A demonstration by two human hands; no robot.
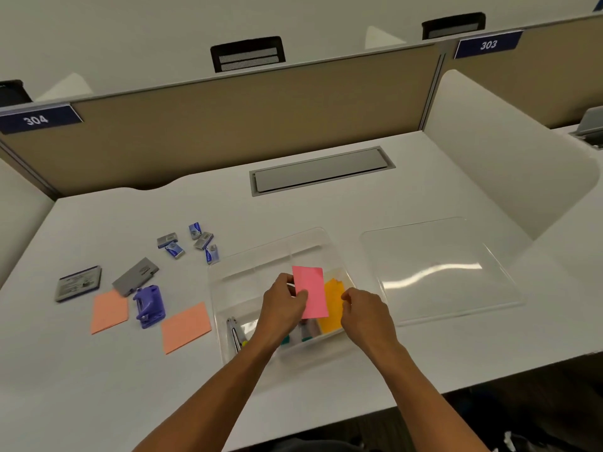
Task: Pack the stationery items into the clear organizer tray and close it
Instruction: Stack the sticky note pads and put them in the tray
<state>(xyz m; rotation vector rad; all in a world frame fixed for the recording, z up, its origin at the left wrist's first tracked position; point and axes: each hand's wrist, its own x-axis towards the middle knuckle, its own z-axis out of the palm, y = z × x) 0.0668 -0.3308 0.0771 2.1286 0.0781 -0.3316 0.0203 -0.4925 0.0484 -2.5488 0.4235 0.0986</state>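
1. Head view, nearest you: your left hand (283, 301) pinches a pink rectangular sticky-note pad (310, 292) by its left edge, thumb on its face, and holds it tilted above the clear plastic organizer tray (225, 282).
2. Your right hand (364, 313) sits at 3 o'clock of the pink pad with its fingers curled; you cannot tell whether it grips anything.
3. Just beside that hand, a yellow-orange sticky pad (331, 308) lies in the tray's right compartment, partly behind the pink pad.
4. At the tray's 7 o'clock corner a metal clip-like tool (234, 334) lies in the near compartment; small teal and grey items show under your left wrist, too hidden to name.
5. At 9 o'clock of the tray, on the white desk (130, 386), lie two salmon paper squares (186, 327), with a purple plastic hole punch (149, 306) between them.
6. Beyond those, a grey flat box (135, 276) and a dark-edged card-like box (78, 283) lie side by side.
7. At 3 o'clock of the tray, the clear plastic lid (440, 269) lies flat on the desk, apart from it.
8. At 11 o'clock, five small blue-and-grey staple boxes (187, 244) lie scattered, the closest of them just beside the tray's far-left corner.
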